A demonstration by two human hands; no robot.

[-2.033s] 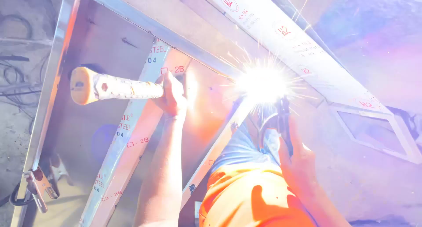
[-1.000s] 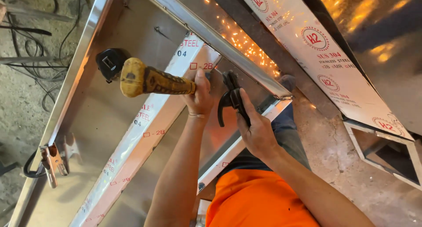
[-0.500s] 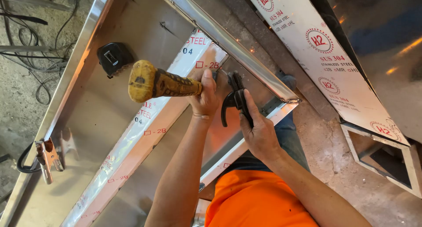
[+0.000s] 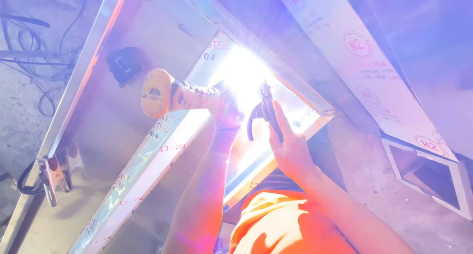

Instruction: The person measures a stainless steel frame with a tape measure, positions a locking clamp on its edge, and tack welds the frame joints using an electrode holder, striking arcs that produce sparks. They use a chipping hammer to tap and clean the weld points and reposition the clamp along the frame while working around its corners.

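My left hand (image 4: pixel 227 117) grips a hammer by its head end, so the yellowish wooden handle (image 4: pixel 170 92) sticks out to the left over a stainless steel sheet (image 4: pixel 123 131). My right hand (image 4: pixel 290 145) holds a black welding electrode holder (image 4: pixel 263 109) with its tip at the steel frame bar (image 4: pixel 295 89). A white welding arc (image 4: pixel 244 69) flares where the tip meets the bar and washes out the metal around it. My orange trouser leg (image 4: pixel 290 224) is below the hands.
A black magnetic square (image 4: pixel 123 64) sits on the sheet at the upper left. An earth clamp (image 4: pixel 49 177) with a black cable bites the sheet's left edge. Cables lie on the concrete floor (image 4: pixel 24 77) at the left. A film-covered steel strip (image 4: pixel 364 57) and a small steel box (image 4: pixel 423 175) lie at the right.
The welding arc has lit again at the frame bar and floods the view with glare. Both hands stay in about the same place as half a second ago.
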